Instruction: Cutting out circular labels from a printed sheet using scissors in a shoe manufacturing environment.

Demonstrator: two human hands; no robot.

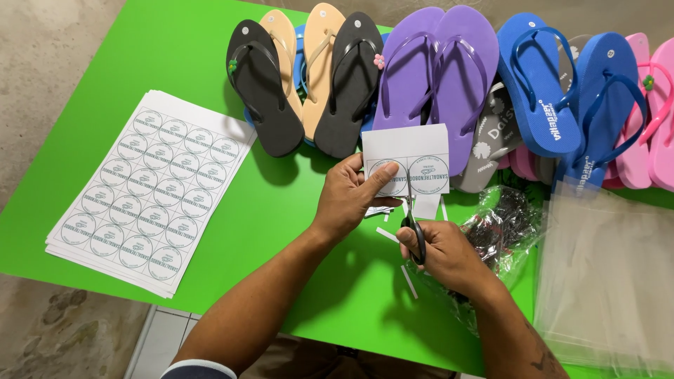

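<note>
My left hand (347, 196) pinches a small white paper piece (411, 151) printed with two round labels, holding it up over the green table (210, 63). My right hand (442, 253) grips black-handled scissors (413, 221), whose blades point up into the paper's lower edge between the two circles. Thin white paper scraps (409, 281) lie on the table under and beside my hands.
A stack of printed round-label sheets (151, 189) lies at the left. Flip-flops line the far edge: black (263, 91), tan (319, 42), purple (439, 63), blue (540, 84), pink (653, 105). Clear plastic bags (604, 274) and a crumpled bag of dark items (505, 224) sit at right.
</note>
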